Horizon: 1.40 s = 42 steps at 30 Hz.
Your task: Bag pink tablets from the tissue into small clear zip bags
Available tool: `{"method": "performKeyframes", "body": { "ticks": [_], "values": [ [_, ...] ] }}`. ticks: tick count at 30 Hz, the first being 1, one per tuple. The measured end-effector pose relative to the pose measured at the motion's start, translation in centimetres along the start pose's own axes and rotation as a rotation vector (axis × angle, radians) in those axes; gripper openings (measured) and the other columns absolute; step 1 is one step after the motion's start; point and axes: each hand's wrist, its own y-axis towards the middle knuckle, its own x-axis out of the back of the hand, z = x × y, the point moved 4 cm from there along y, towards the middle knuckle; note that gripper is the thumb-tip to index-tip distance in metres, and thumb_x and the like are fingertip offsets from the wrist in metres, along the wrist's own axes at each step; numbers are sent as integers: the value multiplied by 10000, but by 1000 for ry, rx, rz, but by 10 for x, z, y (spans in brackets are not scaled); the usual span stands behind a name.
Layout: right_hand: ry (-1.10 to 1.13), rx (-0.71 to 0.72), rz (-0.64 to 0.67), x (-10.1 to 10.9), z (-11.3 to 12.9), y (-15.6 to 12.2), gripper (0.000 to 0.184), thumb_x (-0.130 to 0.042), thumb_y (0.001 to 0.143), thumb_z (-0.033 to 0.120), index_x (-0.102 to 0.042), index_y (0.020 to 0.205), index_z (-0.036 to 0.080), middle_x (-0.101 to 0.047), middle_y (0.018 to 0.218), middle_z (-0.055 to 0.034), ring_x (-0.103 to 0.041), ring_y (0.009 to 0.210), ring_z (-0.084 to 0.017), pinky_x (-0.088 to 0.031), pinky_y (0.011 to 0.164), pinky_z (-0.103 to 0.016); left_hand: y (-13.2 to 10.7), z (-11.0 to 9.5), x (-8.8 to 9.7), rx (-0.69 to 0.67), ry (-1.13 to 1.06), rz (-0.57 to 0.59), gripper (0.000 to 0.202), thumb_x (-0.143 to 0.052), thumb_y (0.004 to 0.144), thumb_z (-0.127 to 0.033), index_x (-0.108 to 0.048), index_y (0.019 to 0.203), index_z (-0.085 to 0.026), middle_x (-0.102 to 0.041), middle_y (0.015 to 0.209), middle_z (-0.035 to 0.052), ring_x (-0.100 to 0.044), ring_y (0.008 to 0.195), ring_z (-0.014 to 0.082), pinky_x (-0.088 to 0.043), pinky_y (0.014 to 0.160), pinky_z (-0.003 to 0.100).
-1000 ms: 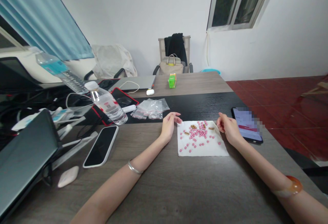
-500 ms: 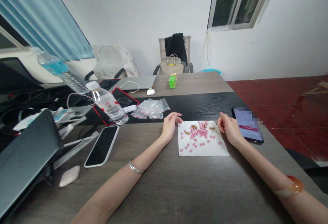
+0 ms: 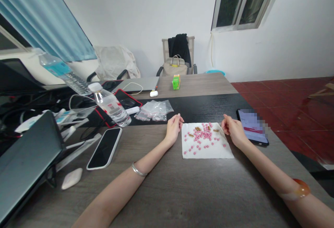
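Note:
A white paper napkin (image 3: 208, 151) lies flat on the wooden table, with pink round tablets (image 3: 202, 134) scattered across it, densest near the top. Several brown capsules (image 3: 198, 129) lie among them. My left hand (image 3: 174, 128) rests palm-inward just left of the napkin, fingers loosely apart and holding nothing. My right hand (image 3: 233, 129) rests at the napkin's upper right corner, fingers lightly curled, with nothing visible in them. A smartphone (image 3: 252, 127) lies just beyond my right hand.
Clear plastic zip bags (image 3: 153, 111) lie on a black desk mat (image 3: 203, 111) behind the napkin. To the left are a water bottle (image 3: 111, 105), a white-edged phone (image 3: 104, 148) and a laptop (image 3: 26, 158) among cables. A green box (image 3: 176, 82) stands farther back.
My left hand has drawn slightly left, its fingertips now off the napkin's edge. The view has shifted a little. The tablets and capsules look unmoved.

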Motion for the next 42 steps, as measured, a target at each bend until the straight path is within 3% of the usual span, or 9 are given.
{"method": "performKeyframes", "body": {
  "ticks": [6,10,15,19,28,31,34,40,42],
  "values": [
    [-10,24,20,0,-1,1,484,-578,731,528,-497,412,174,-357,335,33,-282,304,-53,-171,299,-197,-3,-12,-3,-72,207,20,502,-415,840,-586,-426,535,-187,-321,398,-64,-291,373,73,-218,419,210],
    [4,26,29,0,-1,1,477,-592,722,525,-499,413,174,-366,345,35,-292,309,-50,-178,308,-195,-16,-39,-3,-237,721,85,516,-388,889,-495,-421,478,-184,-401,430,-20,-386,421,108,-243,482,236],
    [1,38,24,-1,0,1,487,-586,717,538,-492,403,178,-343,326,41,-277,297,-51,-167,307,-202,-55,-47,-9,-321,1332,345,374,-436,885,-355,-582,592,-174,-582,541,63,-566,532,194,-321,569,270],
    [-33,57,28,-2,1,1,483,-560,728,531,-493,400,181,-345,315,35,-290,293,-59,-176,309,-206,-83,-35,-9,-280,1462,501,362,-385,911,-334,-627,713,-152,-665,663,127,-638,627,242,-395,651,319],
    [-59,86,21,-3,2,1,479,-553,720,541,-493,401,188,-341,312,33,-291,294,-67,-171,313,-207,-108,-28,-6,-372,1612,618,346,-299,950,-301,-596,865,-147,-676,757,141,-649,678,245,-406,694,345],
    [-62,101,11,-3,2,1,481,-553,717,548,-489,403,188,-344,320,32,-288,301,-68,-168,322,-210,-110,-30,-2,-388,1547,641,285,-332,934,-266,-573,831,-155,-661,749,117,-629,666,218,-404,694,329],
    [-70,100,4,-3,1,0,482,-543,727,549,-483,411,191,-347,335,34,-286,313,-70,-174,339,-216,-105,-38,2,-323,1269,572,265,-371,920,-295,-539,757,-172,-621,700,65,-586,638,181,-391,653,291],
    [-242,300,-18,-7,14,-13,458,-500,808,531,-520,502,191,-402,421,27,-348,415,-100,-250,417,-239,-59,-31,4,343,-27,365,144,-496,791,-274,-500,697,-166,-428,523,-34,-359,420,69,-250,411,188],
    [-343,415,-17,-12,22,-21,425,-499,831,500,-518,535,195,-438,482,23,-384,477,-110,-291,470,-243,-40,-25,3,463,-295,314,109,-499,746,-220,-503,661,-153,-360,518,-48,-274,388,48,-178,362,176]
  ]
}}
